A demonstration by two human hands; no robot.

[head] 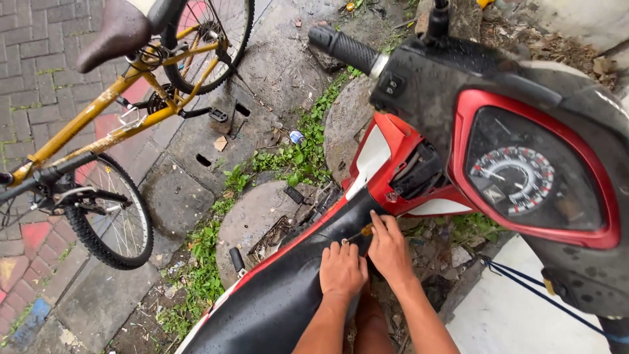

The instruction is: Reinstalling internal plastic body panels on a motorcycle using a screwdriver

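A red and black scooter (367,170) leans below me, its black seat (275,301) wet with drops. My left hand (342,270) rests palm down on the front tip of the seat. My right hand (388,248) is beside it, fingers closed on a small screwdriver with a yellow handle (365,231), its tip pointing left at the seam where the seat meets the red body panel. The speedometer (517,180) and left handlebar grip (344,47) fill the upper right.
A yellow bicycle (98,118) stands at the left on a brick pavement (39,72). Concrete drain slabs (216,131), weeds (288,157) and round stone pieces lie between it and the scooter. A white surface (504,314) with a blue cord is at the lower right.
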